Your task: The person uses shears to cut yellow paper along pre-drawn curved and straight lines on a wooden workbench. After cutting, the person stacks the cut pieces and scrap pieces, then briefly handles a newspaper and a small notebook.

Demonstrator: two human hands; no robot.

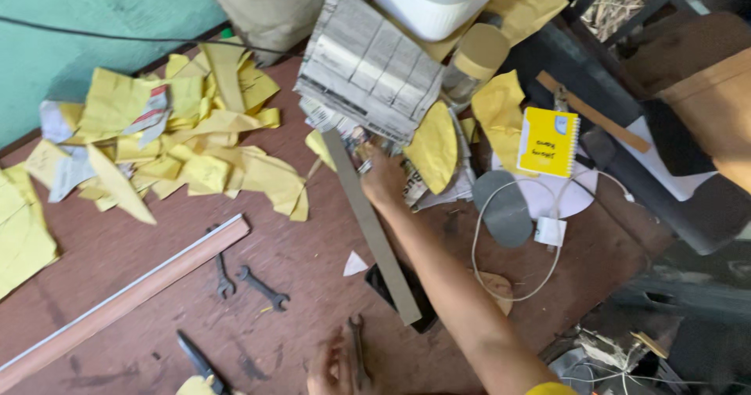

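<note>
Right hand (383, 180) reaches far across brown surface (297, 246), fingers curled on top end of long grey flat strip (371, 227) beside folded newspaper stack (368, 66). Left hand (332, 368) at near edge, fingers partly spread, touching small wrench (358, 356). Yellow paper scraps (188, 145) lie left; two spanners (246, 278) near wooden batten (117, 305).

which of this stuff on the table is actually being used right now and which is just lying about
In hand:
- right hand on the newspaper pile, at the top end of the long grey strip
- left hand on a metal tool, kind unclear

Lying about:
- yellow paper scraps
- two spanners
- wooden batten
- yellow spiral notebook
- white charger and cable
</note>
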